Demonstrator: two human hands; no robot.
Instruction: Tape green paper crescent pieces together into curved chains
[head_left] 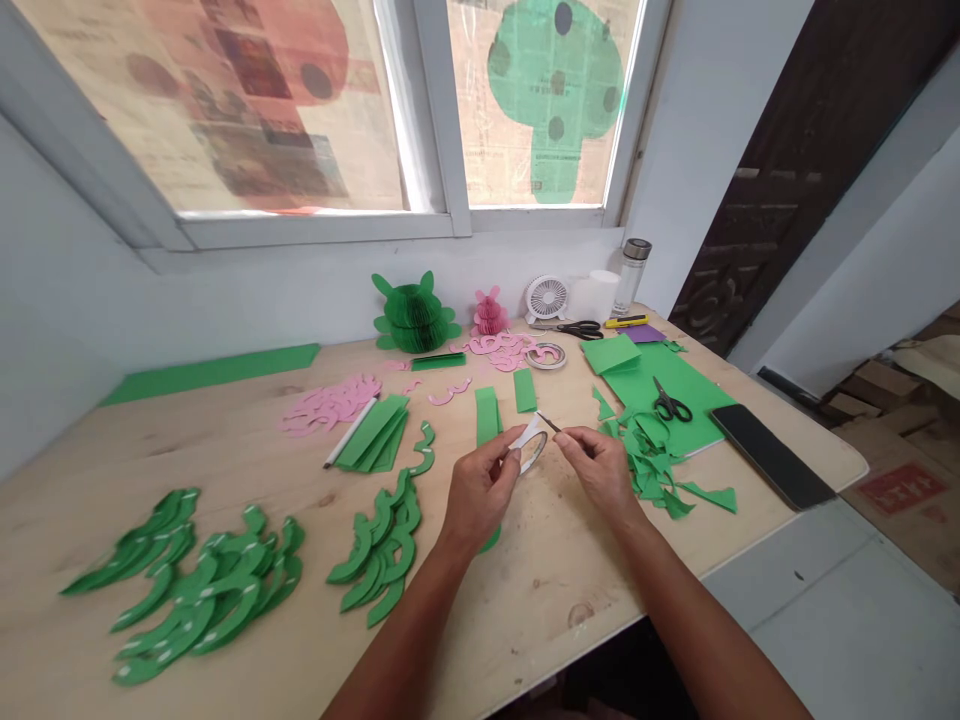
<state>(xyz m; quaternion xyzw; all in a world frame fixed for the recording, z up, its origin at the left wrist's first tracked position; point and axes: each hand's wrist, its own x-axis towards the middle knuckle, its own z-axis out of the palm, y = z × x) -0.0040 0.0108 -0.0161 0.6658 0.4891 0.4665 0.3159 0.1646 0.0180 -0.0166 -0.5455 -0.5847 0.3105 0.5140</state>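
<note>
My left hand (484, 485) is closed on a roll of white tape (533, 455), its thumb and fingers pinching the ring's left side. A short white end of tape rises from the roll. My right hand (596, 465) pinches a thin dark pointed tool (550, 424), its tip close to that tape end; its exact kind is too small to make out. Just beyond my left hand lies a green paper strip (487, 412), and a small green paper piece (524, 390) lies farther back. Curved green paper pieces (386, 545) with white patches lie in a pile left of my left hand.
More green curved pieces (217, 590) lie at left, pink cutouts (330, 403) behind. Folded green paper (375, 435) sits mid-table. Green scraps (652, 460), scissors (670, 403) and a phone (770, 455) are at right. A green paper figure (414, 318), fan (547, 298) and bottle (631, 278) stand behind.
</note>
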